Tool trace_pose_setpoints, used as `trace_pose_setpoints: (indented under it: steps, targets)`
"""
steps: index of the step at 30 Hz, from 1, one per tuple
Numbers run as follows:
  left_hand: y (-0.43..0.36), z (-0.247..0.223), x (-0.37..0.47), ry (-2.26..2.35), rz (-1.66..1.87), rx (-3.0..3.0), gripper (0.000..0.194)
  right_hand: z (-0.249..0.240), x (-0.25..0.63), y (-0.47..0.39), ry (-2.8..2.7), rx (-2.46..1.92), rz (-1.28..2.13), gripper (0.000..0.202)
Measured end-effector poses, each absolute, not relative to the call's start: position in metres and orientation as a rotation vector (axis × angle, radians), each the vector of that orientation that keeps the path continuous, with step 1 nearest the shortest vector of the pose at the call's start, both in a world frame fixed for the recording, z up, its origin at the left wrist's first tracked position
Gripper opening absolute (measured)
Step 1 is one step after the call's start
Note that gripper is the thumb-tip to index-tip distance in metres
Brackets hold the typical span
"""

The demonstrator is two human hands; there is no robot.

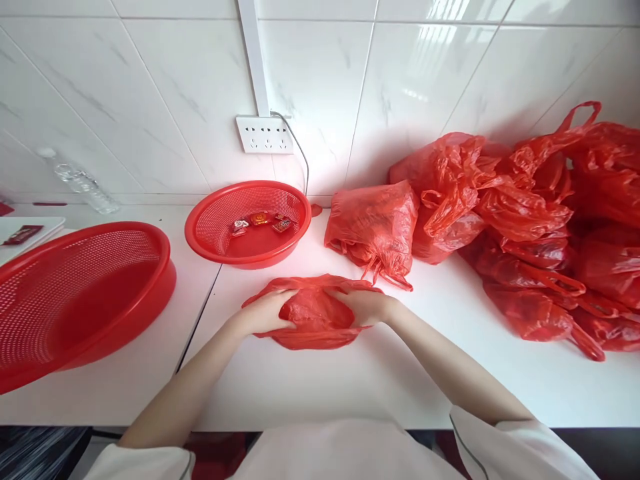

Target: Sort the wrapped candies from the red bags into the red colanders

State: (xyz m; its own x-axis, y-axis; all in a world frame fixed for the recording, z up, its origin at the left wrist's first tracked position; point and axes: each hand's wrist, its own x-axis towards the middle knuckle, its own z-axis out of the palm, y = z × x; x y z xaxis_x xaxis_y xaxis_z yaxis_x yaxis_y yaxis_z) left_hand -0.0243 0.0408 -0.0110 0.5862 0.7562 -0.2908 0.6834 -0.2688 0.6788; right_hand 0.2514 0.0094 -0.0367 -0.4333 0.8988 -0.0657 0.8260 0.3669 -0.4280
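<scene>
A red plastic bag (317, 308) lies on the white table in front of me, its mouth spread wide and facing up. My left hand (270, 311) grips the left side of the mouth, with the thumb showing and the other fingers partly under the plastic. On the opposite side, my right hand (366, 307) holds the bag's edge, its fingertips tucked inside. Just beyond the bag stands a red perforated basket (245, 259) with several small wrapped packets (260, 219) in its bottom. Folds of plastic hide what, if anything, lies deeper in the bag.
A larger red basket (150, 297) stands at the left. Filled red bags (373, 220) are piled along the right (530, 213). By the tiled wall are a clear plastic bottle (87, 187) and a socket panel (265, 135) with a grey cable (300, 143).
</scene>
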Motion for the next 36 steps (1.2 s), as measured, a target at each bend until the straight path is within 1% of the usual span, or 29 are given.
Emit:
trace_pose_setpoints:
  steps: [1,3,4,6,8,10,12,15,20,21,25,28,31,34,36]
  targets:
    - [0.043,-0.006,-0.023,1.111,0.242,1.931,0.065,-0.033,0.250,0.012,-2.496,-1.560,0.644,0.085]
    - [0.051,0.001,-0.027,1.006,0.476,1.634,0.047,-0.024,0.247,0.016,-2.543,-1.587,0.680,0.075]
    - [0.058,0.003,-0.031,0.967,0.565,1.437,0.046,-0.018,0.246,0.016,-2.535,-1.594,0.669,0.068]
    - [0.073,0.002,-0.043,1.049,0.701,1.067,0.054,-0.005,0.242,0.014,-2.515,-1.537,0.676,0.058]
    - [0.086,-0.001,-0.055,1.184,0.716,0.841,0.058,0.011,0.238,0.008,-2.507,-1.396,0.743,0.050]
    - [0.095,-0.002,-0.060,1.218,0.666,0.739,0.057,0.026,0.234,0.002,-2.519,-1.250,0.828,0.044]
    - [0.097,0.000,-0.058,1.146,0.676,0.701,0.049,0.041,0.231,-0.003,-2.537,-1.157,0.853,0.041]
    - [0.095,0.004,-0.046,1.048,0.869,0.652,0.035,0.060,0.232,-0.007,-2.518,-1.138,0.774,0.038]
    - [0.087,0.003,-0.027,1.057,1.226,0.647,0.008,0.083,0.247,-0.004,-2.351,-1.203,0.692,0.037]
    - [0.084,0.002,-0.025,1.049,1.252,0.661,0.007,0.085,0.251,-0.003,-2.306,-1.208,0.692,0.037]
    - [0.069,-0.003,-0.014,0.989,1.249,0.689,0.015,0.085,0.259,0.005,-2.195,-1.260,0.684,0.035]
    - [0.056,-0.009,-0.008,0.980,1.217,0.685,0.019,0.075,0.258,0.014,-2.156,-1.287,0.585,0.029]
    - [0.048,-0.016,-0.004,0.966,1.184,0.655,0.017,0.060,0.256,0.026,-2.100,-1.323,0.453,0.024]
    - [0.045,-0.020,0.000,0.935,1.155,0.627,0.009,0.044,0.256,0.038,-2.075,-1.374,0.372,0.022]
    - [0.044,-0.023,0.003,0.913,1.134,0.636,0.013,0.036,0.254,0.045,-2.072,-1.430,0.318,0.023]
